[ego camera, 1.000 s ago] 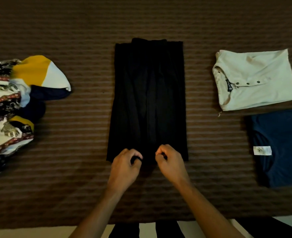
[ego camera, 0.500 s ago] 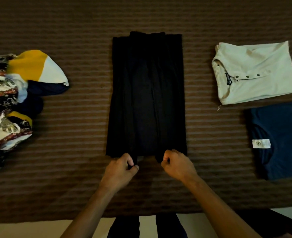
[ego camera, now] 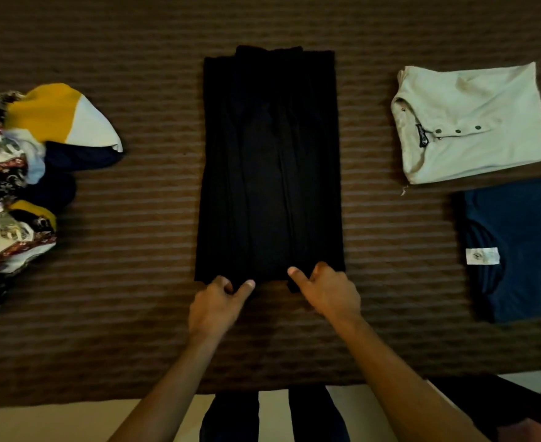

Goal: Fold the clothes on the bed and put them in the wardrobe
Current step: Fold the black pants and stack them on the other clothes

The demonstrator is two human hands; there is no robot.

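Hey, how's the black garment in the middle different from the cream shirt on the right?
The black garment is a long, narrow strip; the cream shirt is folded into a compact rectangle. Both hands, left hand and right hand, pinch the black garment's near edge; nothing touches the cream shirt. The cream shirt shows buttons and a collar; the black garment shows none. Both lie flat on the striped bedspread.

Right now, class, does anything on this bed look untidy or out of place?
Yes: the heap of unfolded clothes at the left edge lies bunched and overlapping, unlike the folded cream shirt and folded blue shirt on the right.
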